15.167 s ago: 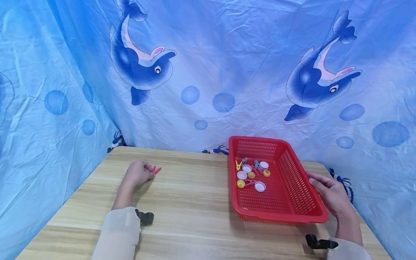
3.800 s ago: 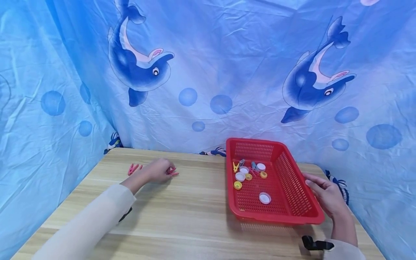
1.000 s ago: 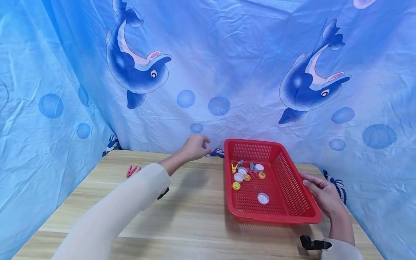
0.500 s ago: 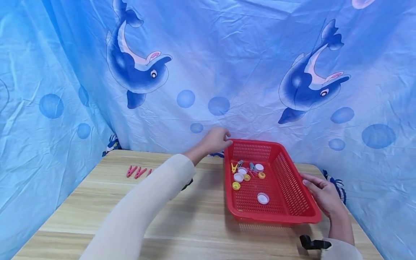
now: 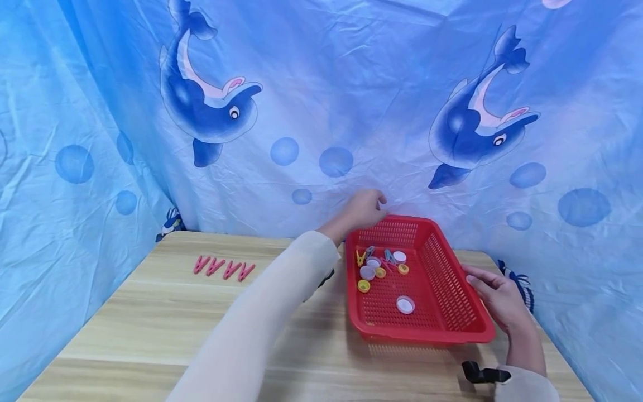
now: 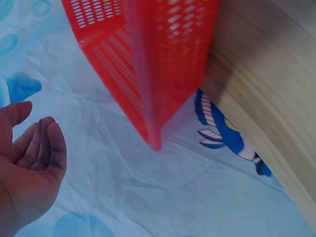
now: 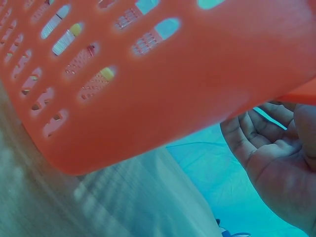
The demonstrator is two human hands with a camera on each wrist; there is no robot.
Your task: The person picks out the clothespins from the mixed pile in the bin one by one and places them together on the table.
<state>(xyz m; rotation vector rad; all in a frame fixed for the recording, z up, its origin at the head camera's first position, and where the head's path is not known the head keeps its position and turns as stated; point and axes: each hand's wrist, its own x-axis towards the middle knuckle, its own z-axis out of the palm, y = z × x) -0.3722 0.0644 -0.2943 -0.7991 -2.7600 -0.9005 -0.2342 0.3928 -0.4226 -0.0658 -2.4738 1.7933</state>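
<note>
Left hand (image 5: 365,207) now over basket (image 5: 464,335) rim; four pegs (image 5: 224,268) uncovered

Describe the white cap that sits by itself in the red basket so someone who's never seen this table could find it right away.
Start at the red basket on the right side of the wooden table, with the right hand on its outer rim. Most caps and pegs cluster at its far left corner. The lone white cap lies apart from them, nearer the front wall, round and white with nothing touching it.
</note>
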